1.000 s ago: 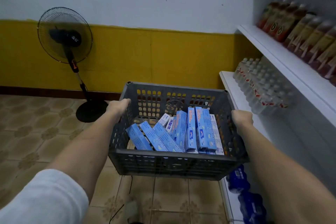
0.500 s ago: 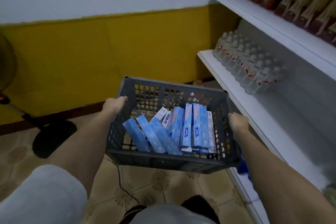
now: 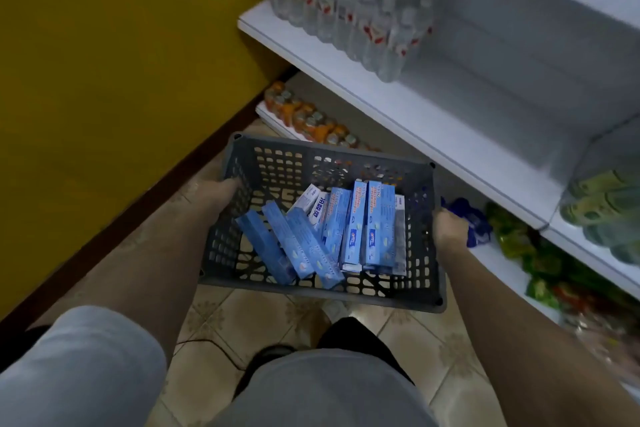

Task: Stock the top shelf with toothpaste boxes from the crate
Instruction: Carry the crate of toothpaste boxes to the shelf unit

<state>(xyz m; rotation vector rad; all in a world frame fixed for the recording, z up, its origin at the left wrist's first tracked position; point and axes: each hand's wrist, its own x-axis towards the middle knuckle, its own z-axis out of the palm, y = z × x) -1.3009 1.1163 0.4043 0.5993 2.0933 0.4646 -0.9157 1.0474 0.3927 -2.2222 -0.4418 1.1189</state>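
Both hands' grip: left hand [image 3: 211, 192], right hand [image 3: 448, 229] clasp crate [image 3: 322, 293] sides.

Dim indoor light; motion blur; wide-angle bending at edges

The grey slatted plastic crate [image 3: 322, 291] hangs above the tiled floor, open side up, gripped at its 2 short sides. Blue toothpaste boxes [image 3: 349, 222] lie loose inside: several lean on edge at the right, 3 slant flat toward the left, with white-ended ones behind.
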